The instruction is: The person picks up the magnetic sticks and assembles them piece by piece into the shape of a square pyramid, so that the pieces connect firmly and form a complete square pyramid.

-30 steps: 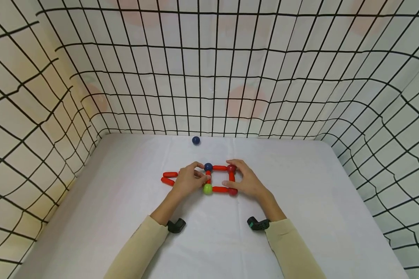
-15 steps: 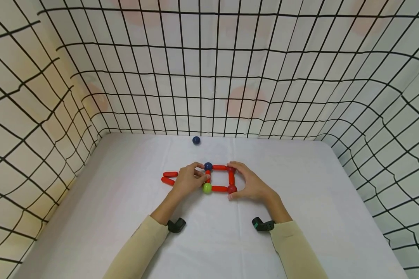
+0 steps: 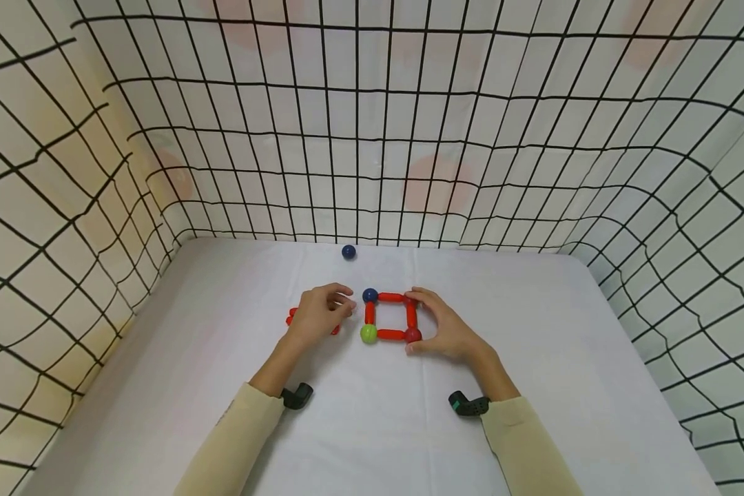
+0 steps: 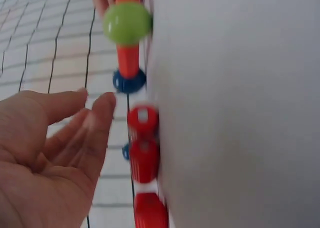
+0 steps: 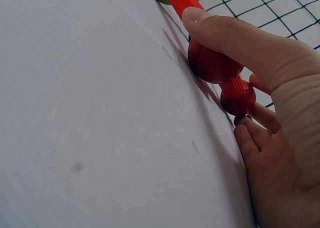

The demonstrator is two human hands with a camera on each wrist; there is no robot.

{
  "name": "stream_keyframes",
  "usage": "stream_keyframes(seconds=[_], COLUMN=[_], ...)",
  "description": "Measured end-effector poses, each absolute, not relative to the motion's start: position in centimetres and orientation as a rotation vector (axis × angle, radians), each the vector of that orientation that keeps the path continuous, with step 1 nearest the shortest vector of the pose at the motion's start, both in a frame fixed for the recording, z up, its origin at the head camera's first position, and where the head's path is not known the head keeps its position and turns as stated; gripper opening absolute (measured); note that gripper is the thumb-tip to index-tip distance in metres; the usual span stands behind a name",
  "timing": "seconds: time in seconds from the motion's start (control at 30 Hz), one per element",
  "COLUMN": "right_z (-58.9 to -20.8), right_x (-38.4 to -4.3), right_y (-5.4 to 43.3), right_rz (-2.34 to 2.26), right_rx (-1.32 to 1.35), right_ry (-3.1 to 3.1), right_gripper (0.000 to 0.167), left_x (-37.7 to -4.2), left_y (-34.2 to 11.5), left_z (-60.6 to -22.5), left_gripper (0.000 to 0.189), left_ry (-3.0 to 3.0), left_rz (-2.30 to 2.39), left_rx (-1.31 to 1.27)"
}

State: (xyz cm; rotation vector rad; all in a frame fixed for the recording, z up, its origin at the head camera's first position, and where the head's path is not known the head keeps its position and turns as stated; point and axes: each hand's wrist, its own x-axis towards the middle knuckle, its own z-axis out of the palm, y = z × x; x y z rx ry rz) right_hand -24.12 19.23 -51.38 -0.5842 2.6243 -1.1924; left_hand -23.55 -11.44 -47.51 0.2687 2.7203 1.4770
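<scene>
A flat square of red magnetic rods [image 3: 390, 297] and balls lies on the white cloth. At its left corners are a blue ball [image 3: 370, 295] and a lime-green ball [image 3: 368, 334]; both right corners hold red balls [image 3: 412, 335]. My right hand [image 3: 449, 331] holds the square's right side between the thumb, on the near red ball [image 5: 212, 63], and fingers by the far one. My left hand [image 3: 315, 315] hovers left of the square, holding nothing, thumb and fingertips apart. Below it lie loose red rods [image 4: 144, 160], mostly hidden from the head view.
A loose dark blue ball [image 3: 348, 252] sits near the back edge of the white-covered table [image 3: 372, 427]. Black wire mesh [image 3: 381, 131] rises along the back and both sides.
My left hand has drawn away to the left from the square's left side and now covers more of the loose rods. The right thumb has slid toward me onto the near red ball.
</scene>
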Motion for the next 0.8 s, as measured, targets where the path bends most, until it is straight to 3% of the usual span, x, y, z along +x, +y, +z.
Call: stream_keyframes(seconds=[0.43, 0.8], right_z=[-51.6, -51.3], right_x=[-24.1, -24.0], right_y=[19.5, 19.4], right_rz=[-1.221, -1.239], right_rx=[-0.605, -0.624], right_ry=[2.613, 2.593], right_gripper=[0.102, 0.101], left_x=[-23.9, -24.2], left_y=[-18.7, -20.0], left_z=[-47.3, -48.1], left_gripper=[0.031, 0.028], left_ry=[2.857, 2.854], left_rz=[1.237, 0.937], left_rx=[0.225, 0.314])
